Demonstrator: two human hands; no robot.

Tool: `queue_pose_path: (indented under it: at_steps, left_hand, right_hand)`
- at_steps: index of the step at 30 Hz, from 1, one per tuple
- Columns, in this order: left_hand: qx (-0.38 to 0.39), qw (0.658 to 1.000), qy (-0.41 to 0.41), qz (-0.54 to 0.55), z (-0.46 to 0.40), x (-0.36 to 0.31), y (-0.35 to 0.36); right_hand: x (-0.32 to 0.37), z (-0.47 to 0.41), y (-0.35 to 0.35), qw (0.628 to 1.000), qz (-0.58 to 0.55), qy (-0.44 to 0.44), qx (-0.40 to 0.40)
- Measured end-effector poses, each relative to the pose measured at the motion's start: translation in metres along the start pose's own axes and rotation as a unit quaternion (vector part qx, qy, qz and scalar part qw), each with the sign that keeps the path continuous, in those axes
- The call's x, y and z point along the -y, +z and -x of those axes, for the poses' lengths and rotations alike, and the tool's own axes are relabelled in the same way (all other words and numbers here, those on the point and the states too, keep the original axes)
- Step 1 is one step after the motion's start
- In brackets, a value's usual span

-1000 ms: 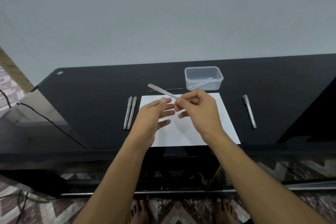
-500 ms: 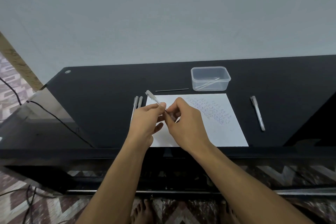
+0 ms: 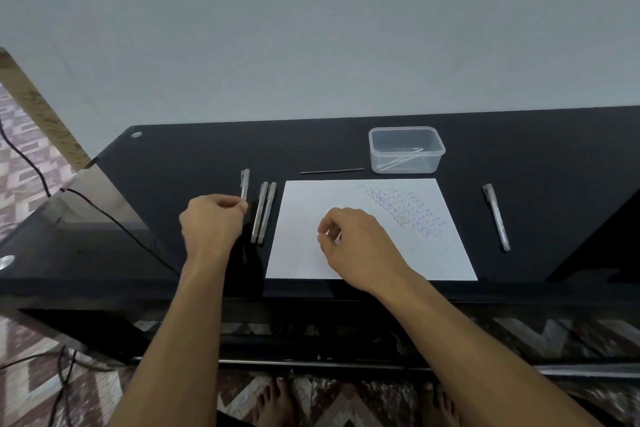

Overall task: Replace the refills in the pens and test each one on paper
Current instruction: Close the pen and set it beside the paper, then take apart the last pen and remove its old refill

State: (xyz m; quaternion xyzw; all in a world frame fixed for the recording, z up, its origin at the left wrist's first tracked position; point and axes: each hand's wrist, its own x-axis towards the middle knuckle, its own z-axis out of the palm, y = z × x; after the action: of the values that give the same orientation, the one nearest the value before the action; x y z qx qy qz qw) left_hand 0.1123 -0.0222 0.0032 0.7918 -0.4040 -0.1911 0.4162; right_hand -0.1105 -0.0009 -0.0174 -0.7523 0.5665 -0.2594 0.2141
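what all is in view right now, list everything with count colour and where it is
held pen: 1, silver-grey, in the left hand, left of the pen pair
pens lying as a pair: 2, silver-grey, side by side on the table just left of the paper
single pen: 1, silver-grey, on the table right of the paper
paper: 1 sheet, white with blue writing at upper right, centre of the table
loose refill: 1, dark and thin, beyond the paper's far edge
container: 1, clear plastic, behind the paper, thin pale sticks inside
table: 1, black
cable: 1, black, far left
left hand: grips the held pen
right hand: over the paper, fingers loosely curled, holding nothing visible
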Motion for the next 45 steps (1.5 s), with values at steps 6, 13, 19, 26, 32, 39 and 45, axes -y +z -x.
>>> queue_pose_path:
  at_steps: [6, 13, 19, 26, 32, 39, 45]
  left_hand:
    - [0.007, 0.998, 0.008, -0.068, -0.007, 0.004, 0.009]
    - [0.026, 0.996, 0.013, -0.082, -0.010, 0.007, 0.013]
    - [0.026, 0.995, 0.026, -0.092, -0.007, 0.005, 0.012]
    - [0.008, 0.975, 0.196, -0.101, 0.012, -0.012, 0.026]
    - [0.224, 0.914, 0.319, -0.110, 0.051, -0.030, 0.067]
    - [0.264, 0.899, 0.326, -0.123, 0.061, -0.030, 0.081]
    - [0.270, 0.903, 0.316, -0.108, 0.060, -0.029, 0.080]
  right_hand:
    - [-0.004, -0.002, 0.001, 1.000, 0.012, 0.002, 0.026]
    - [-0.005, -0.004, 0.002, 0.999, 0.015, -0.001, 0.030]
    - [-0.007, -0.005, -0.001, 1.000, 0.001, 0.012, 0.028]
    - [-0.031, -0.017, -0.043, 0.989, 0.032, 0.111, -0.092]
    - [-0.073, -0.011, -0.086, 0.935, 0.172, 0.255, -0.177]
    - [-0.096, -0.013, -0.094, 0.900, 0.155, 0.385, -0.130]
    - [-0.091, -0.015, -0.096, 0.925, 0.077, 0.328, -0.176]
